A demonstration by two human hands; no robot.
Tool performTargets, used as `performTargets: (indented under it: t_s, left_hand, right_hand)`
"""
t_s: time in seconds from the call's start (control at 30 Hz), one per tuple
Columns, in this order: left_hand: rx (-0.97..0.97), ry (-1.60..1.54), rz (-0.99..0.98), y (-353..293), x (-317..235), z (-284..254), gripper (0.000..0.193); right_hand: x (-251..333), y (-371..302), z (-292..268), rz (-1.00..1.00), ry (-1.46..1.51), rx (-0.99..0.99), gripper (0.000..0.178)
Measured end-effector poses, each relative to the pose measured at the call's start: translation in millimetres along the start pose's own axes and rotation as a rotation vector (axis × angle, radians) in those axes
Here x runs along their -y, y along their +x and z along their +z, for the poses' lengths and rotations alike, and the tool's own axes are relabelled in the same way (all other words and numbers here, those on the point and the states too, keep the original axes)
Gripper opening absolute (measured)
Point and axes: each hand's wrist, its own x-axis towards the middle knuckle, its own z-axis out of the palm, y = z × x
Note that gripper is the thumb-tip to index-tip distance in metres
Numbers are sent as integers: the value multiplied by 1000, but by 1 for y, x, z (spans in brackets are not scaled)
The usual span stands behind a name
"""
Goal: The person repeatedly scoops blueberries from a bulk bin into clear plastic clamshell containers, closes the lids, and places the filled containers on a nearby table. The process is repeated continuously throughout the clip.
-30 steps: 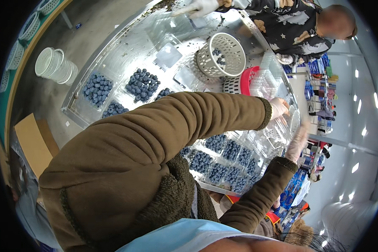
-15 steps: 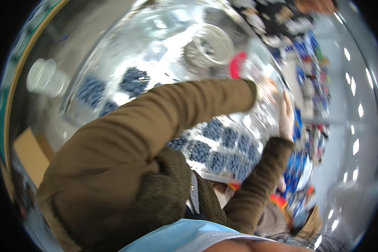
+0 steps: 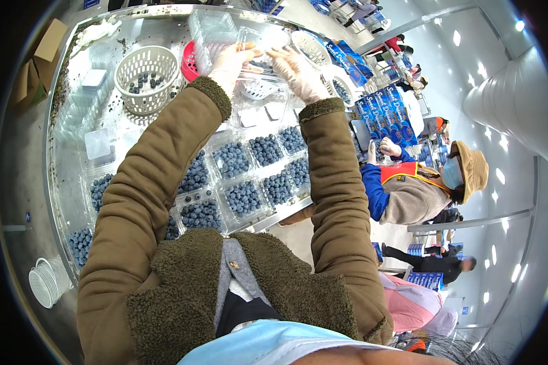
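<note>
My left hand [image 3: 232,66], in a pale glove, is stretched over the far part of the table with its fingers apart. Opposite it, my gloved right hand [image 3: 299,76] has its fingers spread and pointing inward. Thin clear plastic packaging [image 3: 263,91] lies between and below the hands; glare hides whether either hand touches it. A stack of clear plastic containers [image 3: 212,29] stands beside my left hand. Nearer to me, clear punnets full of blueberries [image 3: 243,198] sit in rows, partly covered by my sleeves.
A white slotted basket [image 3: 141,106] with some blueberries stands left, beside a red basket [image 3: 190,62]. More white baskets [image 3: 310,47] are right of my hands, near blue cartons [image 3: 388,115]. A co-worker [image 3: 417,198] stands at right; white tubs [image 3: 44,283] are below the table's left edge.
The view has turned and steadied, so the table now lies ahead of me. Both hands, at the right of the picture before, are now near the top centre with fingers spread.
</note>
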Motion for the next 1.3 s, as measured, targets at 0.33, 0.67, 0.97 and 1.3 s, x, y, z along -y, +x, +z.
performTargets:
  t_s: [0.33, 0.67, 0.97, 1.3]
  left_hand:
    - [-25, 7, 10, 2, 2, -2, 37]
    - [-34, -49, 11, 10, 6, -9, 32]
    - [-144, -167, 44, 11, 4, -21, 32]
    - [-384, -48, 105, 11, -12, -82, 29]
  right_hand:
    - [5, -10, 2, -7, 99, -97, 44]
    - [-6, -15, 1, 257, 728, -461, 63]
    - [2, -47, 11, 300, 938, -138, 36]
    - [4, 80, -13, 113, -129, -620, 33]
